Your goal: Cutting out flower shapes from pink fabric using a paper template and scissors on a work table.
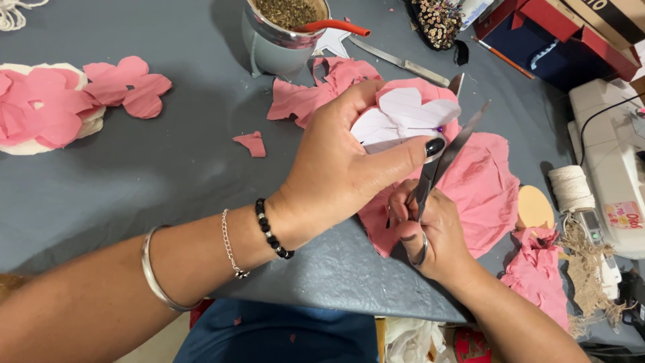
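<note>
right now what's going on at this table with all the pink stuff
A person is cutting pink fabric with scissors in the right hand. The left hand holds a white paper pattern against the fabric. Cut pink flower shapes lie at the left of the grey table, scraps near a metal cup.

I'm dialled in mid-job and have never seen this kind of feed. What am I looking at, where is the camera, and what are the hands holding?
There is no machine here: these are a person's two bare hands, filmed by one camera worn on the head, looking down. The left hand holds pink fabric with a white paper flower pattern pinned on top. The right hand works steel scissors with open blades at the fabric's edge. On the grey table lie cut pink fabric flower shapes, pink scraps, a metal cup with a red straw and a spool of cream twine.
</note>
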